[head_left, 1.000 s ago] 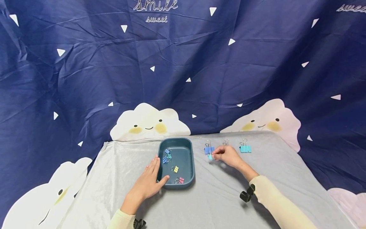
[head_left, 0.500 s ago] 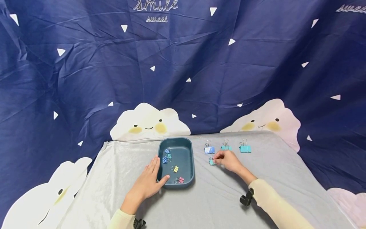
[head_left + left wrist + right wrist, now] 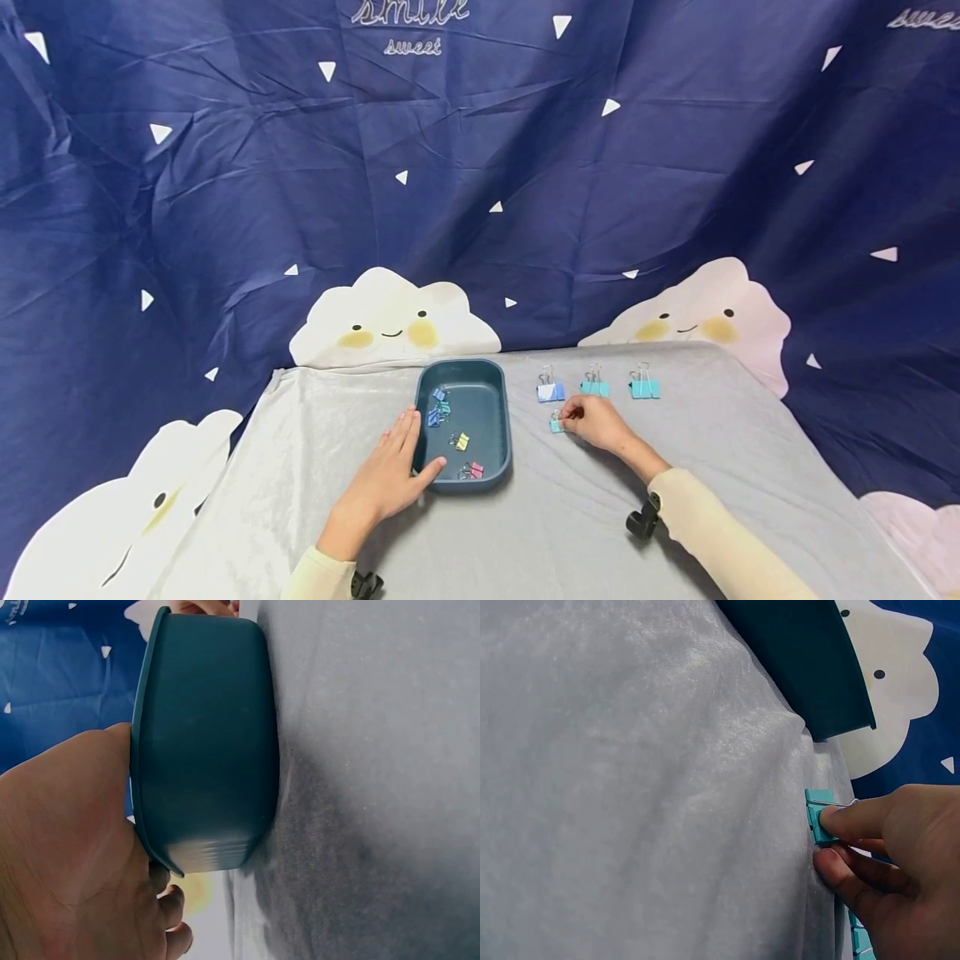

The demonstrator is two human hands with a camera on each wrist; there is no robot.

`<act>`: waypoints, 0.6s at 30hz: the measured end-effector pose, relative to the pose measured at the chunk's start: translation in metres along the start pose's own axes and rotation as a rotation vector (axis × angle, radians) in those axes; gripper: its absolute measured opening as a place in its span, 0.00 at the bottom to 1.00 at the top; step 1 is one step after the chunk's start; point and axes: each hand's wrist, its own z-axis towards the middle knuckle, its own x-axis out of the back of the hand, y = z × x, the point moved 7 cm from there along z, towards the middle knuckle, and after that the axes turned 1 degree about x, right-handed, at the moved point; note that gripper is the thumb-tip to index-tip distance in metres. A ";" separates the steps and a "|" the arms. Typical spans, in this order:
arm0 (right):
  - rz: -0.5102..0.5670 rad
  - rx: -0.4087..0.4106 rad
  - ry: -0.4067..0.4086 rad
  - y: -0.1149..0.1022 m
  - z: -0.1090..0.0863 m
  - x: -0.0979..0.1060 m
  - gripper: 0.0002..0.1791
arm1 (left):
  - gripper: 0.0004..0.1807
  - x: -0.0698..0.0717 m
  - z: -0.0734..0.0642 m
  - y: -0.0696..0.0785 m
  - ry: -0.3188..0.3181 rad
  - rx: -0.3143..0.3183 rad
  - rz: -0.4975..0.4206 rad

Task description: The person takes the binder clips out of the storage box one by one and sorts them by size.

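My right hand (image 3: 596, 419) has its fingertips on a small teal binder clip (image 3: 556, 423) on the grey cloth. In the right wrist view, the index finger lies on that clip (image 3: 820, 814) and the thumb is at its lower edge. My left hand (image 3: 382, 475) rests against the left side of a dark teal tray (image 3: 498, 482), fingers fairly straight along the rim and thumb over the near corner. Several small binder clips lie inside the tray: blue (image 3: 434, 418), green (image 3: 445, 407), yellow (image 3: 462, 442) and pink (image 3: 476, 471).
Behind the right hand, a larger blue binder clip (image 3: 551, 392) and two teal ones (image 3: 595, 388) (image 3: 644, 389) stand in a row. The grey cloth (image 3: 525, 542) covers the table. A dark blue curtain (image 3: 450, 233) hangs behind.
My right hand has brought the small teal clip slightly toward me, down from in front of the larger blue clip, uncovering the middle teal clip. My left hand stays at the tray.
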 end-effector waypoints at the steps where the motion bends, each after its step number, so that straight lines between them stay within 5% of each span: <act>1: -0.003 0.002 -0.001 0.000 0.000 0.000 0.04 | 0.53 0.000 0.000 0.000 -0.002 0.001 -0.002; 18: 0.048 0.006 -0.022 -0.001 -0.002 -0.003 0.03 | 0.53 -0.001 0.000 0.000 -0.003 0.002 -0.020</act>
